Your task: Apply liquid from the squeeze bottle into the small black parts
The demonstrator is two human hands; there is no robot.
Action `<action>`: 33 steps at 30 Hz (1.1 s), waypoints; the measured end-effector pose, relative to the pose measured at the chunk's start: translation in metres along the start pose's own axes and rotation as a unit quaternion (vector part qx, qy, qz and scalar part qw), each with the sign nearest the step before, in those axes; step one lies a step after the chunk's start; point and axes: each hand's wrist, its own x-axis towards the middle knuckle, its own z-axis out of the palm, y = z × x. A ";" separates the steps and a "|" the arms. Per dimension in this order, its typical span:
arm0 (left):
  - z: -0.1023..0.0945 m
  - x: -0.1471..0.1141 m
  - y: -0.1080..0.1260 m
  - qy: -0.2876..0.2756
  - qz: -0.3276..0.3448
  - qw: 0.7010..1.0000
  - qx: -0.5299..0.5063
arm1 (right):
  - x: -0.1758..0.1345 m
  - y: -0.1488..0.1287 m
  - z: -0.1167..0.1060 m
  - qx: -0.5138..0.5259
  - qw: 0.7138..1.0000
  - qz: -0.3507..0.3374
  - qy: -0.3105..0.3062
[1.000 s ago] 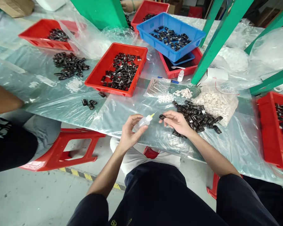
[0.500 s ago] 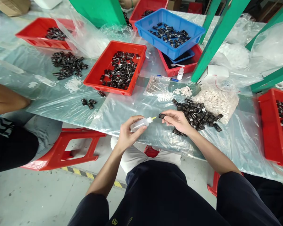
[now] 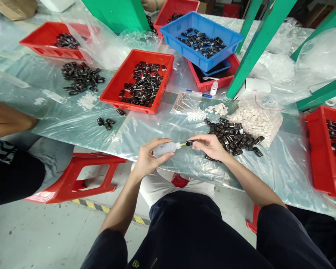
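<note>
My left hand [image 3: 149, 157] is wrapped round a translucent squeeze bottle [image 3: 162, 149] with a yellow needle tip, lying nearly level and pointing right. Between the fingertips of my right hand [image 3: 211, 145] is a small black plastic part [image 3: 189, 142]. The bottle's tip reaches the left end of this part; I cannot tell whether they touch. Just right of and behind my right hand lies a heap of similar black parts [image 3: 238, 138]. Small white pieces [image 3: 196, 114] sit in little piles beyond it, beside a large bag of white pieces [image 3: 259, 121].
A red tray [image 3: 168, 80] of black parts stands ahead left, with a blue tray [image 3: 235, 37] stacked behind. Another red bin [image 3: 315, 149] is at the right edge. Green posts [image 3: 257, 48] rise at the back right. A person's arm [image 3: 9, 118] rests at the left.
The squeeze bottle has tilted flatter and moved slightly left with my left hand. The black part in my right hand has turned and moved slightly down and left.
</note>
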 end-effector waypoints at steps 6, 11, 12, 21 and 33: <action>0.009 -0.001 -0.008 0.051 -0.032 0.995 -0.076 | 0.000 0.001 0.001 0.045 0.999 0.011 -0.001; 0.016 -0.003 -0.011 0.069 -0.052 0.989 -0.116 | 0.000 0.000 0.002 0.068 0.998 0.011 0.002; 0.017 -0.003 -0.010 0.071 -0.055 0.989 -0.120 | 0.000 0.000 0.002 0.071 0.997 0.010 0.003; 0.022 -0.006 -0.007 0.077 -0.051 0.986 -0.139 | 0.000 -0.001 0.003 0.068 0.998 -0.002 0.003; 0.019 -0.007 -0.010 0.096 -0.045 0.989 -0.106 | -0.001 -0.004 0.001 0.059 0.998 -0.004 0.013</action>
